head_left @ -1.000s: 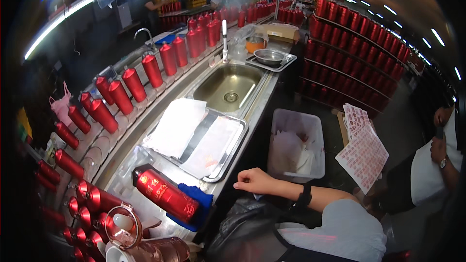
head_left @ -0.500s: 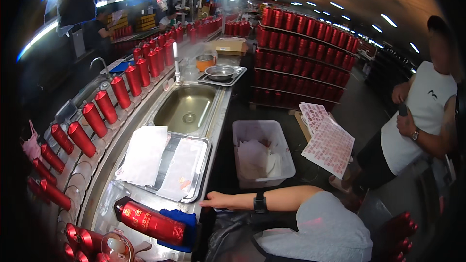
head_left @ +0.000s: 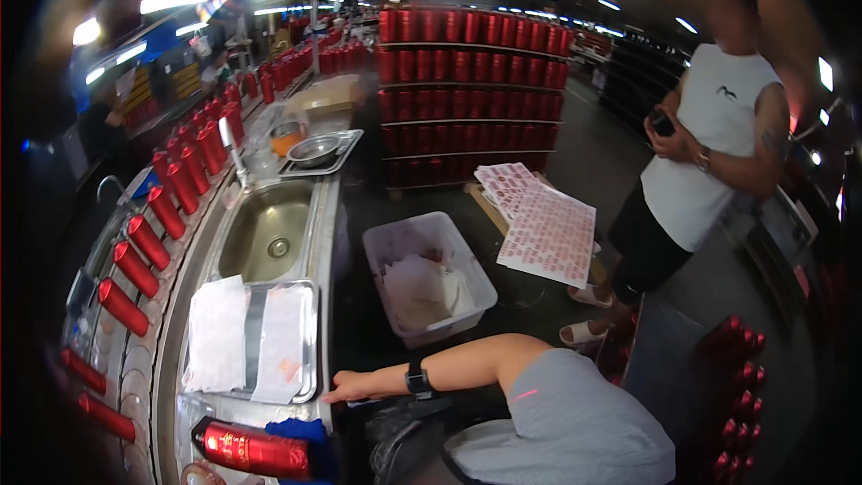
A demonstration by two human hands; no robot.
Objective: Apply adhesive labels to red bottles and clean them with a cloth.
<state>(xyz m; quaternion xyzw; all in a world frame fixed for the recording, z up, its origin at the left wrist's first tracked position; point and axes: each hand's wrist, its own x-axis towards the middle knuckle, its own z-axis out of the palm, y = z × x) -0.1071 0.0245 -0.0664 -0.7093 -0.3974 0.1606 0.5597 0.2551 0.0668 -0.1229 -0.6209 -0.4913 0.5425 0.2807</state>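
My right hand (head_left: 352, 386) rests at the near edge of the metal bench, fingers apart and pointing toward the bench. A black watch is on its wrist; something pale shows beneath the hand, too little to name. Close by, a glossy red bottle (head_left: 254, 447) with a dark end lies on its side, partly over a folded blue cloth (head_left: 301, 431). Just beyond, a metal tray (head_left: 311, 341) carries a stack of white paper sheets (head_left: 217, 332) and a strip of backing paper (head_left: 277, 355). My left hand is out of view.
A sink (head_left: 269, 232) lies past the tray. Red bottles (head_left: 123, 305) line the conveyor at left. A white plastic bin (head_left: 480, 295) holds paper scraps. Sticker sheets (head_left: 549, 229) lie near a person in a white top (head_left: 718, 135). Red bottles (head_left: 471, 63) fill a rack behind.
My view has turned to the right, so the bench and bottles sit farther left in the picture. My right hand stays at the bench edge; the bottle still lies by the cloth.
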